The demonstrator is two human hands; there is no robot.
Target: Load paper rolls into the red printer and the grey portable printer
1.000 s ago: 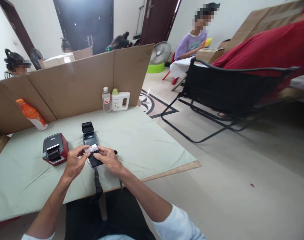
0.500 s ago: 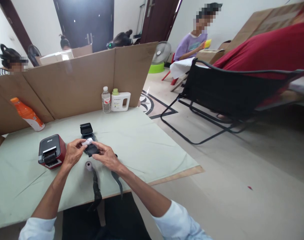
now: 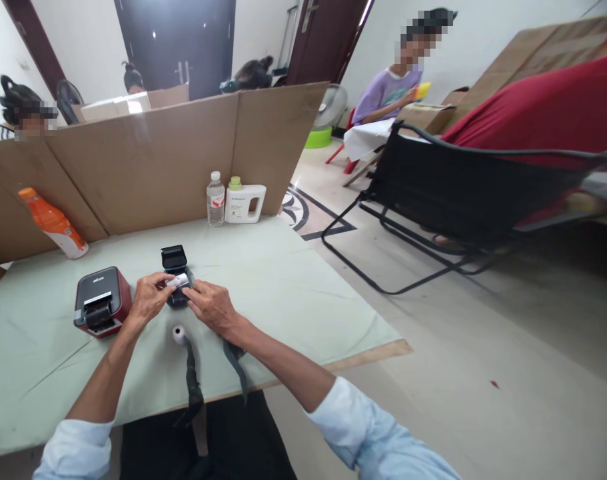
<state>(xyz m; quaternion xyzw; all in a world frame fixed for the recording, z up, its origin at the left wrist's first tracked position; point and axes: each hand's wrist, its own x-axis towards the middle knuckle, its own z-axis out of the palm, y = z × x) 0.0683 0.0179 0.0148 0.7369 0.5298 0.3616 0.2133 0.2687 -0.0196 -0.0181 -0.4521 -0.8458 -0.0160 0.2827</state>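
My left hand point(image 3: 150, 298) pinches a small white paper roll point(image 3: 177, 281) between thumb and fingers. The roll is over a small black portable printer point(image 3: 179, 299), whose lid point(image 3: 174, 256) stands raised at the back. My right hand point(image 3: 212, 305) is closed at the printer's right side, its fingertips against the edge near the roll. Exactly how those fingers grip is partly hidden. A second paper roll point(image 3: 178, 334) stands on the table just in front of the printer, beside a dark strap point(image 3: 192, 373).
A red and black printer point(image 3: 103, 301) sits at the left. An orange bottle point(image 3: 53, 223), a water bottle point(image 3: 216, 200) and a white jug point(image 3: 244, 203) stand by the cardboard screen point(image 3: 168, 163). A black folding chair point(image 3: 463, 180) and other people are beyond the table point(image 3: 303, 293).
The paper roll is still in my left hand, now tilted a little differently over the printer. My right fingers have drawn together and shifted slightly at the printer's edge. The whole view has shifted slightly.
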